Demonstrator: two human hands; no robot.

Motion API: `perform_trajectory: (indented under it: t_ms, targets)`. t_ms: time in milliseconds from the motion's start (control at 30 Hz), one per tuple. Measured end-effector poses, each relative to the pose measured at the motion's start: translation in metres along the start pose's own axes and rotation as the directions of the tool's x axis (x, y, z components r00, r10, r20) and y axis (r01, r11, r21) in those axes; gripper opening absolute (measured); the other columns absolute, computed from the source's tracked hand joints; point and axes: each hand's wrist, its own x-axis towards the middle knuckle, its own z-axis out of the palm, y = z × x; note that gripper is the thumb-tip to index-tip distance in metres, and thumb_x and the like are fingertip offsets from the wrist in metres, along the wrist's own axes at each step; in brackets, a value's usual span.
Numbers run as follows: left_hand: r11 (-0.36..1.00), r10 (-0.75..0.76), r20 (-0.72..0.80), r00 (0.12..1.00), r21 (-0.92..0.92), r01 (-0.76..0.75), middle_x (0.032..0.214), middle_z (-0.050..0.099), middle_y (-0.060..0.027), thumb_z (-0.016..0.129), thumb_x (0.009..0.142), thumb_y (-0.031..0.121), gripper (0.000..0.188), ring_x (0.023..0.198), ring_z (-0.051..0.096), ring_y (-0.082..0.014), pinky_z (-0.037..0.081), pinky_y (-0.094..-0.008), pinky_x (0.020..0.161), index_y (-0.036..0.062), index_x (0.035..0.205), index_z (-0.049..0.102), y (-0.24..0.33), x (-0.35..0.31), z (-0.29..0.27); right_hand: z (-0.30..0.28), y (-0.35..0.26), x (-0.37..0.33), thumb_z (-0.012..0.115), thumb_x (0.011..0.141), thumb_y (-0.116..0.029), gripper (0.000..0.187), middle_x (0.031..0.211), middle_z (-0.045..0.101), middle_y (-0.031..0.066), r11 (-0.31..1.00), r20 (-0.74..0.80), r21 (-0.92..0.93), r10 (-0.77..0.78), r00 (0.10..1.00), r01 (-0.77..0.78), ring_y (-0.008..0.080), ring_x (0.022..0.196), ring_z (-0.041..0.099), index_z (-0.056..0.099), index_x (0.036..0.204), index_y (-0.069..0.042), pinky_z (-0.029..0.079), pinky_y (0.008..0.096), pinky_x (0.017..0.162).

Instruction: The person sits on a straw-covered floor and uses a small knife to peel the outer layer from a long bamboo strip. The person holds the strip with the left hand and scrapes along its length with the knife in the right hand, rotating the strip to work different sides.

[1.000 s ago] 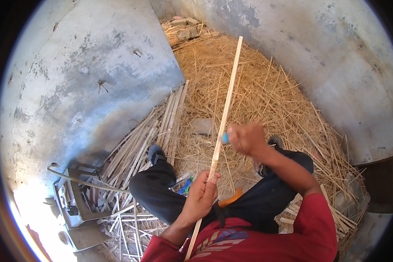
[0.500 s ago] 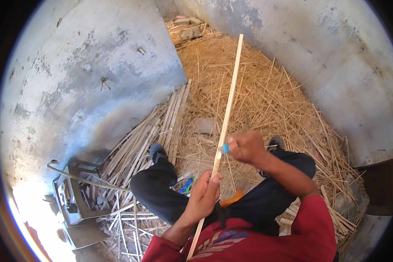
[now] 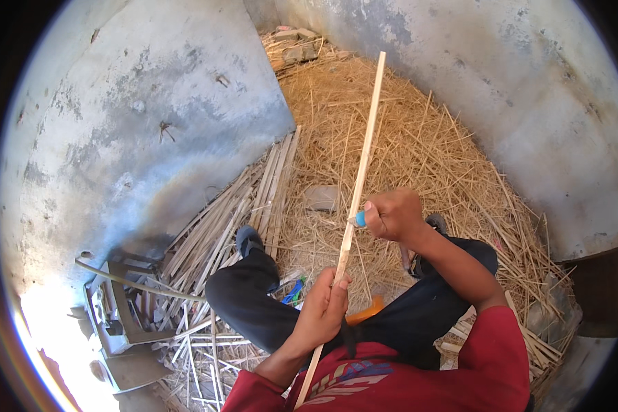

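Strip [image 3: 367, 147], far end free, blue tool [image 3: 360, 219] perhaps touching edge

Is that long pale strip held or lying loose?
Held: the left hand closes around the long pale strip, whose upper part slants out above the straw-coloured litter.

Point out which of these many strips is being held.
The long pale strip clasped in the left fingers; the other strips lie on the ground, unheld.
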Motion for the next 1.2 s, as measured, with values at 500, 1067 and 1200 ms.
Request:
perform_trajectory:
  t_ms: [500,1067,1200]
  targets:
    - [0.998,-0.063,0.091,0.994,0.000,0.063,0.061,0.038,0.0072,0.041,0.102,0.020,0.017,0.051,0.032,-0.0007,0.025,-0.0192,0.046,0.0051,0.104,0.047,0.004,-0.014,0.010,-0.006,0.132,0.053,0.034,0.093,-0.036,0.052,0.044,0.045,0.0098,0.887,-0.113,-0.170,0.415,0.903,-0.429,0.0233,0.039,0.045,0.052,0.054,-0.007,0.039,0.0413,0.044]
    - [0.991,-0.130,0.181,0.975,0.000,0.132,0.065,0.038,0.0075,0.042,0.102,0.021,0.016,0.053,0.032,-0.0006,0.027,-0.0188,0.047,0.0061,0.106,0.045,0.010,-0.042,0.019,-0.060,0.220,0.089,0.033,0.094,-0.042,0.055,0.064,0.061,0.0179,0.738,-0.230,-0.266,0.576,0.784,-0.620,0.0338,0.059,0.060,0.066,0.078,-0.002,0.046,0.0474,0.060]
    - [0.989,-0.142,0.223,0.965,0.068,0.130,0.065,0.040,0.0068,0.043,0.102,0.022,0.017,0.053,0.034,-0.0013,0.029,-0.0197,0.047,0.0057,0.106,0.046,0.010,-0.043,0.020,-0.083,0.259,0.087,0.034,0.092,-0.048,0.056,0.077,0.066,0.0205,0.638,-0.264,-0.322,0.649,0.713,-0.700,0.0387,0.075,0.064,0.069,0.087,-0.004,0.047,0.0493,0.070]
